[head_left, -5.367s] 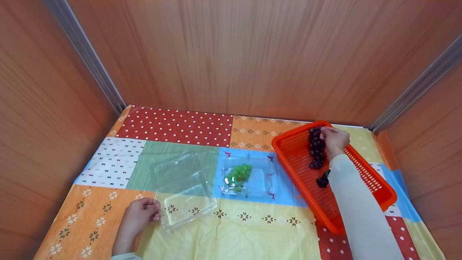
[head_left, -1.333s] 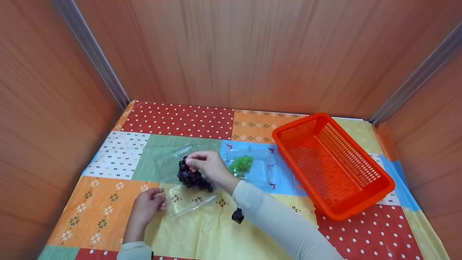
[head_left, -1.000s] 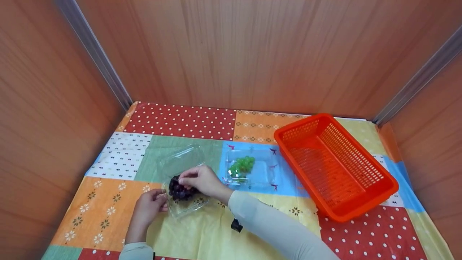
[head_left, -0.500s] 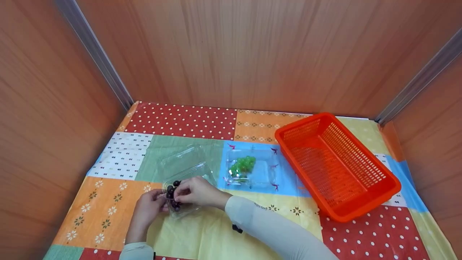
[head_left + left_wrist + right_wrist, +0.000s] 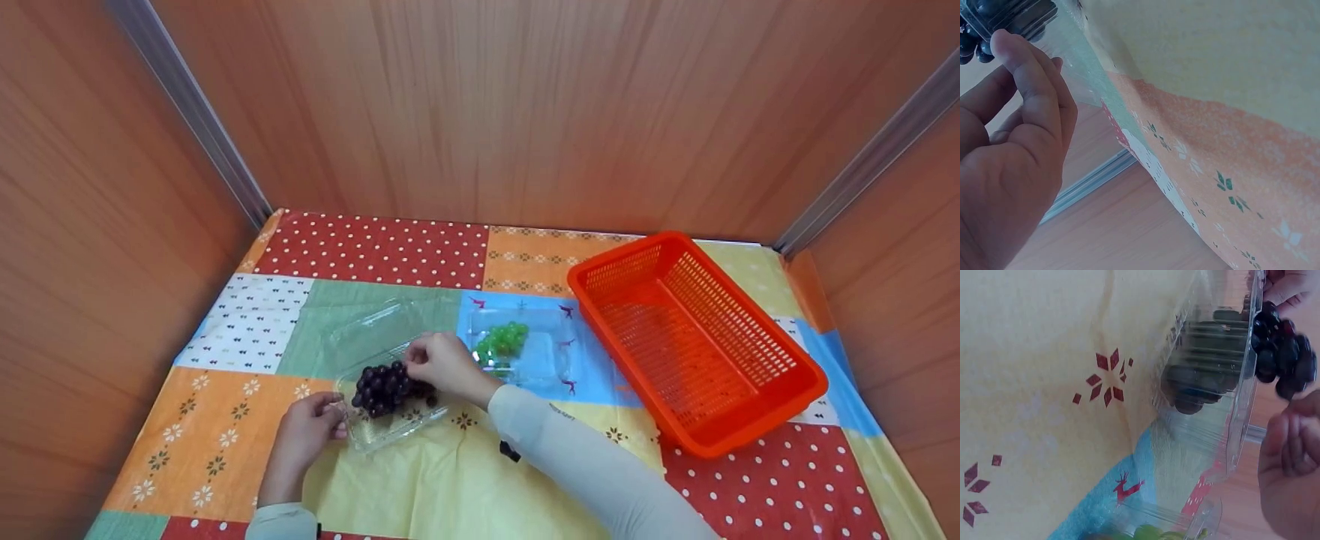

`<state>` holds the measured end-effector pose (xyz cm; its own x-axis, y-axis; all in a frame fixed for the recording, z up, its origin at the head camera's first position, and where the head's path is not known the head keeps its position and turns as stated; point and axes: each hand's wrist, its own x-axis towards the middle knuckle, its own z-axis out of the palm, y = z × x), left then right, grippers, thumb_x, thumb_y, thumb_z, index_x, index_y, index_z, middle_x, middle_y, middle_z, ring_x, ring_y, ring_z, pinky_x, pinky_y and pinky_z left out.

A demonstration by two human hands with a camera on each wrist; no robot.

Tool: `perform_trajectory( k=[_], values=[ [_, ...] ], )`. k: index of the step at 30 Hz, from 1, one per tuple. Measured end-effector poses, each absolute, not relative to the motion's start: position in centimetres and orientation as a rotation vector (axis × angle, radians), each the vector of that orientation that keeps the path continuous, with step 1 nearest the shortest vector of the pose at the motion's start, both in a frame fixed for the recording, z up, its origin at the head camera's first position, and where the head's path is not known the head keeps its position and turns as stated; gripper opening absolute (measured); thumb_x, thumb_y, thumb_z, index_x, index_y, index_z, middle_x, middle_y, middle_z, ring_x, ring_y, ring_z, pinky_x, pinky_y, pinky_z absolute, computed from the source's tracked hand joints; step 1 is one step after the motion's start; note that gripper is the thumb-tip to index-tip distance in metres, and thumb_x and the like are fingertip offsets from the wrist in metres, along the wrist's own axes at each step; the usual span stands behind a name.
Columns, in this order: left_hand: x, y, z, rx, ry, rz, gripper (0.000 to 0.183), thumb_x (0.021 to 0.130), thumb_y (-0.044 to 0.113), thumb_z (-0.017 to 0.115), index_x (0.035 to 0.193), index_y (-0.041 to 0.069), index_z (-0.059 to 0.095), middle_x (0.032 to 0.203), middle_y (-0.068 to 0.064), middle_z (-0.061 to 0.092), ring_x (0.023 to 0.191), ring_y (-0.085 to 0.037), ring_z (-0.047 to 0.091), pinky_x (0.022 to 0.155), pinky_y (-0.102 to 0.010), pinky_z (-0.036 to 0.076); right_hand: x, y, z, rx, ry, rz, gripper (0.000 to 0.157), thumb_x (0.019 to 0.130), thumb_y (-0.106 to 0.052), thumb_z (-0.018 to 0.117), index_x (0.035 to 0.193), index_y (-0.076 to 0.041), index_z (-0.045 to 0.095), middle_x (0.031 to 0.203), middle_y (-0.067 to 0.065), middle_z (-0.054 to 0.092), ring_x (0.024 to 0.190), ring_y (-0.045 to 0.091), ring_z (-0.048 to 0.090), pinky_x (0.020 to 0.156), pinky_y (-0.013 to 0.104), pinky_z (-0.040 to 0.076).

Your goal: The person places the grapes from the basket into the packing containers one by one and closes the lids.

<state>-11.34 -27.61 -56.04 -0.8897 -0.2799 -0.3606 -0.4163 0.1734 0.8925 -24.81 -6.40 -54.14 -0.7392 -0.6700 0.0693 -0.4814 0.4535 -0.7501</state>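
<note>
A bunch of dark purple grapes lies partly in an open clear plastic clamshell box, at left of centre in the head view. My right hand pinches the bunch at its right end; in the right wrist view some grapes stand above the box's rim, close to the fingertips, while others show through the ribbed wall. The left hand pinches the box's left edge between thumb and fingers, also seen in the left wrist view. Beside it, green grapes lie in a second clear box.
An orange-red plastic basket with slotted walls stands at the right. A patchwork-print cloth covers the table. Wood-grain panels enclose the back and both sides. The held box's clear lid lies folded back behind it.
The dark grapes have gone from the basket into the left box. Over the last half second my right hand has shifted right and back, and more of the bunch shows. The left hand stays put.
</note>
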Motion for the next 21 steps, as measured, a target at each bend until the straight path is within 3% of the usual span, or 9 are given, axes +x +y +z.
perform_trajectory(
  k=[5,10,16,21],
  values=[
    [-11.4,-27.5,-56.0,-0.697,2.311,1.807,0.031,0.1,-0.003,0.05,0.128,-0.016,0.052,0.089,-0.017,0.063,0.073,-0.017,0.062,0.066,-0.032,0.059,-24.9,-6.5,-54.6,-0.816,2.641,-1.255,0.014,0.083,-0.006,0.066,0.072,-0.015,0.069,0.066,-0.01,0.059,0.063,0.003,0.053,0.06,0.019,0.046],
    [-11.4,-27.5,-56.1,-0.694,2.31,1.816,0.029,0.1,-0.002,0.051,0.126,-0.015,0.053,0.088,-0.016,0.063,0.072,-0.016,0.062,0.065,-0.032,0.059,-24.6,-6.6,-55.0,-0.775,2.619,-1.317,0.012,0.081,-0.006,0.067,0.074,-0.015,0.071,0.068,-0.011,0.061,0.064,0.003,0.054,0.061,0.019,0.049],
    [-11.4,-27.7,-56.1,-0.704,2.305,1.839,0.027,0.1,-0.004,0.049,0.124,-0.015,0.054,0.084,-0.013,0.063,0.069,-0.016,0.061,0.064,-0.034,0.059,-23.6,-6.9,-55.6,-1.145,2.37,-1.153,0.009,0.085,-0.007,0.068,0.087,-0.014,0.074,0.082,-0.007,0.066,0.074,0.0,0.056,0.068,0.014,0.05],
    [-11.3,-27.8,-56.2,-0.708,2.305,1.829,0.028,0.1,-0.004,0.049,0.125,-0.015,0.054,0.084,-0.015,0.063,0.07,-0.016,0.061,0.066,-0.036,0.059,-23.1,-7.0,-55.7,-1.535,2.339,-0.81,0.004,0.087,-0.015,0.069,0.087,-0.016,0.073,0.081,-0.01,0.062,0.072,-0.001,0.052,0.064,0.009,0.043]
  ],
)
